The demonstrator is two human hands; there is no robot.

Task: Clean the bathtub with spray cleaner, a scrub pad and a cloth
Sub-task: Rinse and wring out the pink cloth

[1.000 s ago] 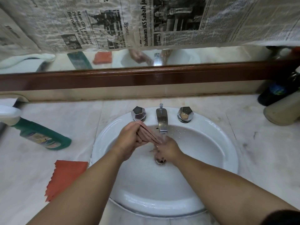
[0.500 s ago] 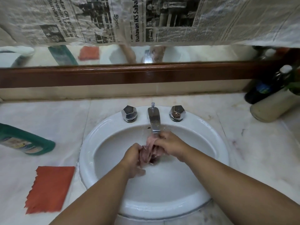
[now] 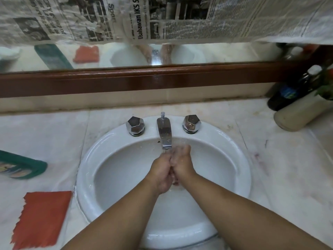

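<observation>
Both my hands are pressed together over the white sink (image 3: pixel 232 156), just under the chrome spout (image 3: pixel 164 134), and water runs over them. My left hand (image 3: pixel 160 175) lies against my right hand (image 3: pixel 182 162), and the right fingers curl at the top. Blur hides whether anything is between the palms. An orange-red cloth (image 3: pixel 41 219) lies flat on the counter, left of the sink. Beyond it, at the left edge, a green spray cleaner bottle (image 3: pixel 23 166) lies on its side.
Two chrome tap knobs (image 3: pixel 136 126) (image 3: pixel 191 124) flank the spout. A cream bottle (image 3: pixel 299 113) and a dark bottle (image 3: pixel 292 91) lean at the back right. A wood-framed mirror (image 3: pixel 162 55) covered with newspaper runs along the back. The counter is pale marble (image 3: pixel 288 177).
My hands have kept rubbing each other under the tap and are now clasped side by side. The view has shifted, so the sink and cloth sit further right and lower.
</observation>
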